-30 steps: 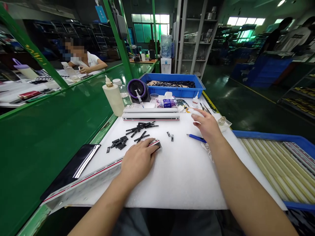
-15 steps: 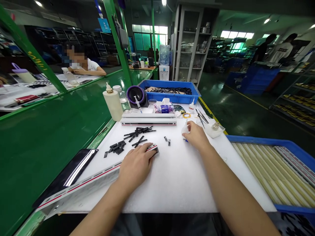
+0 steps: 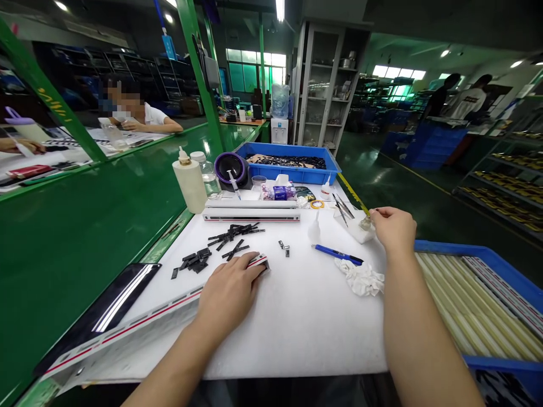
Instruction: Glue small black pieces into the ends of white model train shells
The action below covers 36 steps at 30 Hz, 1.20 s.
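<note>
My left hand (image 3: 229, 291) is closed around the near-right end of a long white shell (image 3: 139, 330) with a red stripe and window slots, like a model train carriage body. The shell lies slanted across the left of the table. My right hand (image 3: 394, 229) is pinched over a small white dish (image 3: 360, 233) with a brownish lump (image 3: 365, 223) in it; what the fingertips hold, if anything, cannot be made out. A small translucent squeeze bottle (image 3: 314, 232) stands left of the dish. Small black pieces (image 3: 287, 249) lie between my hands.
A blue pen (image 3: 337, 254) and crumpled tissue (image 3: 362, 278) lie at right. Black strips (image 3: 235, 233) and black pieces (image 3: 194, 260) are heaped at left. Behind them are another white shell (image 3: 252, 215), tweezers (image 3: 343, 206) and a blue bin (image 3: 288, 172). A blue tray (image 3: 441, 246) sits right of the table.
My right hand has let go of the squeeze bottle, which now stands on the table, and has moved right to the dish. My left hand stays on the shell.
</note>
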### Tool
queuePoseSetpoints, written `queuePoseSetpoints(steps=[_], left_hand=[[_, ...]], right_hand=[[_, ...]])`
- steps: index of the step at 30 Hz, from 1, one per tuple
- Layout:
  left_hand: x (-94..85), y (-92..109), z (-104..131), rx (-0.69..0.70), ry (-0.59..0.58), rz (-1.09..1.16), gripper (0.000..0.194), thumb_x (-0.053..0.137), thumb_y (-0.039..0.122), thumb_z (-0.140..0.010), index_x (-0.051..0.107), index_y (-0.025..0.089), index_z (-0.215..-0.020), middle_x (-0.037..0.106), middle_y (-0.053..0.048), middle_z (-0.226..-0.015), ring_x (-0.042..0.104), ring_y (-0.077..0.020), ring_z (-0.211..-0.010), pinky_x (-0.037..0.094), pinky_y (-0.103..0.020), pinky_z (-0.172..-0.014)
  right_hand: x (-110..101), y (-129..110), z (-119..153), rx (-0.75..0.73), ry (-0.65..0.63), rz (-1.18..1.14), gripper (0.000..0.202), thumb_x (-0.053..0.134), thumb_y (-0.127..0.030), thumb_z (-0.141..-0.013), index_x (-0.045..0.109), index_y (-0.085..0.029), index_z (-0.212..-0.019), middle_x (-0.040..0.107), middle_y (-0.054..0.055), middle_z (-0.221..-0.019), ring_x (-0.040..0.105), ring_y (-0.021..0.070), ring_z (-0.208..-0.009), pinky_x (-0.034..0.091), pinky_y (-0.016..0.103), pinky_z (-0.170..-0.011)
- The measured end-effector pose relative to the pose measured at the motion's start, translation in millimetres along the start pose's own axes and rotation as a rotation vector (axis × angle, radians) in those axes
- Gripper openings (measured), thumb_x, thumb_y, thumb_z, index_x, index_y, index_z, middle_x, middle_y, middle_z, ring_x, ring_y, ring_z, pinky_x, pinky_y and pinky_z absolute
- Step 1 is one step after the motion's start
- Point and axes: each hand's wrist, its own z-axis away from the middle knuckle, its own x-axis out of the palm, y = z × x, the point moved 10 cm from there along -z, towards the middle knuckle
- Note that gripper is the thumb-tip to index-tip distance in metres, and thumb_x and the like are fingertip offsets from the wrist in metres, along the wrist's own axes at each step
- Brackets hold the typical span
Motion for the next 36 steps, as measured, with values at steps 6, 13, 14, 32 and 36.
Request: queuePoseSetpoints(steps=[6,13,14,32,36], left_hand=[[0.0,0,1,-0.001,-0.005,0.008,0.032,0.041,0.029,-0.095,0.069,0.030,-0.109,0.058,-0.001,-0.134,0.060,-0.0258,-0.113,0.049,-0.044,-0.093],[-2.5,-1,1,-0.011,0.000,0.054,0.030,0.043,0.025,-0.093,0.070,0.031,-0.105,0.060,0.000,-0.132,0.060,-0.0245,-0.111,0.049,-0.042,-0.093],[-3.4,-1,1,-0.010,0.002,0.062,0.031,0.043,0.024,-0.093,0.071,0.031,-0.105,0.060,0.000,-0.132,0.060,-0.0243,-0.111,0.049,-0.042,-0.092],[-5.2,0,3,-0.010,0.038,0.036,0.030,0.045,0.024,-0.092,0.070,0.032,-0.106,0.062,0.000,-0.127,0.061,-0.0250,-0.108,0.051,-0.041,-0.084],[-5.5,1,3,-0.005,0.039,0.030,0.030,0.045,0.024,-0.092,0.070,0.032,-0.106,0.062,-0.001,-0.127,0.061,-0.0249,-0.107,0.051,-0.042,-0.084]], right_hand=[[-10,-10,4,-0.053,0.092,0.053,0.021,0.064,-0.037,-0.073,0.069,-0.017,-0.072,0.066,0.006,-0.065,0.057,0.0214,-0.062,0.045,0.036,-0.069],[-26,-53,49,-0.056,0.284,-0.868,0.018,0.065,-0.037,-0.074,0.055,-0.021,-0.072,0.044,-0.006,-0.055,0.038,0.0104,-0.045,0.033,0.026,-0.045],[-5,-70,59,-0.055,0.100,-0.980,0.018,0.065,-0.036,-0.075,0.055,-0.021,-0.072,0.041,-0.007,-0.053,0.034,0.0094,-0.043,0.030,0.025,-0.042],[76,-170,183,-0.494,-0.604,-0.716,0.018,0.063,-0.030,-0.083,0.064,-0.019,-0.069,0.050,-0.002,-0.060,0.043,0.0121,-0.056,0.037,0.027,-0.055],[80,-171,185,-0.490,-0.630,-0.713,0.018,0.063,-0.030,-0.083,0.065,-0.019,-0.070,0.051,-0.001,-0.061,0.043,0.0122,-0.056,0.037,0.027,-0.055]])
